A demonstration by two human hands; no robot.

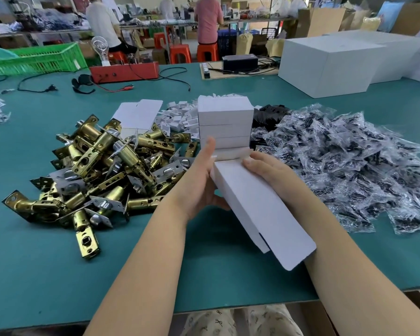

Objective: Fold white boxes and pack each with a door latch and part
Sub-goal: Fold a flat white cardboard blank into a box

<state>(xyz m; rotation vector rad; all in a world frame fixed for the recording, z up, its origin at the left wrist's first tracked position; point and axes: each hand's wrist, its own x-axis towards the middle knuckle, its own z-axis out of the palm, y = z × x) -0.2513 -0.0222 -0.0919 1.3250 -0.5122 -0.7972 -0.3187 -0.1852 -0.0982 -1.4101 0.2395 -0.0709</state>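
Green crate, red tester box, orange stools behind

Both hands holding white box, latch pile left
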